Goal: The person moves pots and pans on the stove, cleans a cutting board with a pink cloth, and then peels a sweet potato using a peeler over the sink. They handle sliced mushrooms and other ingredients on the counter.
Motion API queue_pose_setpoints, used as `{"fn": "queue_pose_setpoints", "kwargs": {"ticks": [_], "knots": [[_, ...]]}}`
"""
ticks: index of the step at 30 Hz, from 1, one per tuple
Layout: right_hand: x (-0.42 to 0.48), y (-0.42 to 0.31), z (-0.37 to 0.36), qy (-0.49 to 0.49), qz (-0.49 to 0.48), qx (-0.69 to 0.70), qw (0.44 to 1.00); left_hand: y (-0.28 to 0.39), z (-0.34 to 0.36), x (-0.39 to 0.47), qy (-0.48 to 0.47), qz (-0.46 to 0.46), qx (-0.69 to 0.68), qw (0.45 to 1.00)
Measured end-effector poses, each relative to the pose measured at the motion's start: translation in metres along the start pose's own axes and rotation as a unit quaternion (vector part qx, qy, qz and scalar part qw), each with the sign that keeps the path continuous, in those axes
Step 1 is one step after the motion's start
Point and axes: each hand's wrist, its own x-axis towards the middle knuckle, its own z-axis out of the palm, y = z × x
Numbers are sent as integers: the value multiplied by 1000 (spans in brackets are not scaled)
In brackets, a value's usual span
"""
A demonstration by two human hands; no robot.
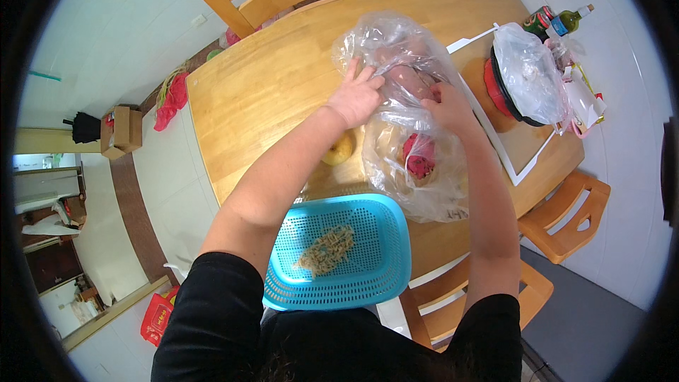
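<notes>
On the wooden table, a clear plastic bag [390,29] holds several pinkish-brown, potato-like items [408,79]. My left hand [358,93] lies on the bag's left side, fingers spread; whether it pinches any film is not plain. My right hand [448,106] grips the bag's right side, its fingertips partly hidden. Below is a second clear bag [382,162] with a crumpled red bundle [419,156] in it. A yellow round fruit [339,149] sits beside my left forearm. Nearest my body, a light-blue plastic basket [392,244] holds a small heap of pale, thin shreds [326,249].
At the right stand a white frame [498,151], a red and black pan [496,90] under a plastic bag, cans [538,24] and a green bottle [570,21]. Wooden chairs [567,217] surround the table [260,85]. A cardboard box [124,130] is on the floor at left.
</notes>
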Motion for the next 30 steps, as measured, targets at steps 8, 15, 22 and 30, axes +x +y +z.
{"fn": "queue_pose_setpoints", "kwargs": {"ticks": [8, 15, 22, 30], "knots": [[5, 35, 6, 31, 101, 276, 955, 2, -19, 12, 0, -59, -33, 998], [2, -26, -35, 202, -124, -30, 971, -4, -38, 75, 61, -184, -172, 966], [39, -18, -25, 59, -47, -29, 997, -40, -15, 115, 60, -285, -480, 827], [78, -34, 11, 112, 51, -45, 991, -69, -83, 111, 76, -241, -351, 902]]}}
